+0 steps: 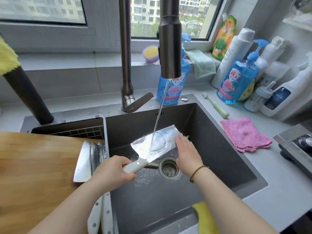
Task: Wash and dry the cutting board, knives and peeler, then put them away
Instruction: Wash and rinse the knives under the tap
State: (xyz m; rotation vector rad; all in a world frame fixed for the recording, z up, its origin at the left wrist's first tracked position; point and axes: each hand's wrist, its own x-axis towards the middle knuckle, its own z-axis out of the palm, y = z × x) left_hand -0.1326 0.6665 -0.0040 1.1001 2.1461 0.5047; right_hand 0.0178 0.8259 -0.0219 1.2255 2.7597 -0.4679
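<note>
Three knives are being shown. One cleaver point(157, 142) is being held over the dark sink point(219, 149), its blade being struck by the stream of water point(158, 115) from the tap point(169, 48). Its white handle is being gripped by the left hand point(114, 171), the fingers curled tightly around it. The blade's right end is being touched by the right hand point(187, 154), its fingers laid straight and together on the steel. Two more knives point(84, 159) are being rested side by side on the one wooden cutting board point(33, 166) at the left, blades far, white handles near.

Two blue pump bottles are being stood on the counter, one point(170, 92) behind the tap, the other point(236, 81) at the far right. Their red label writing cannot be read. On one tall white bottle point(231, 56) the letters "AC" are being shown. One orange pouch point(222, 36) is being leaned against the window. One pink cloth point(244, 134) and one green toothbrush point(216, 105) are being left right of the sink.
</note>
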